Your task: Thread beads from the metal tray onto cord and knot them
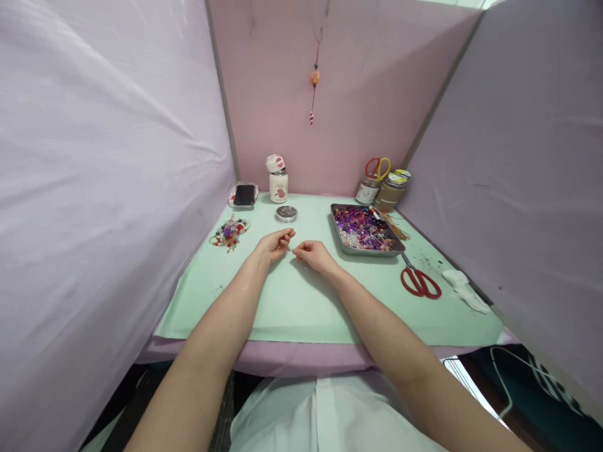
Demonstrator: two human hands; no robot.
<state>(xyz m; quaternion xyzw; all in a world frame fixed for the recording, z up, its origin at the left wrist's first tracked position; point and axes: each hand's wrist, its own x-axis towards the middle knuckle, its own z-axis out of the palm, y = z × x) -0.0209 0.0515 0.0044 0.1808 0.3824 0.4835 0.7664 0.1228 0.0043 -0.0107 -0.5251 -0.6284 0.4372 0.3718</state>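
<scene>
My left hand (pixel 274 243) rests on the green mat (pixel 301 307) with its fingers curled in a pinch. My right hand (pixel 313 253) lies just to its right, fingertips pinched together and pointing at the left hand. The two sets of fingertips are a short gap apart. Whatever they pinch is too small to make out. A metal tray (pixel 343 242) filled with purple and mixed beads stands to the right of my right hand. A small round tin (pixel 286 213) sits just beyond my hands.
Red scissors (pixel 420 282) lie right of the tray, with white cloth (pixel 464 289) beyond them. A beaded piece (pixel 230 231) lies at the left, a phone (pixel 244 194) and a white bottle (pixel 277 182) at the back. Two jars (pixel 387 191) hold scissors. A tassel (pixel 314 78) hangs on the pink wall.
</scene>
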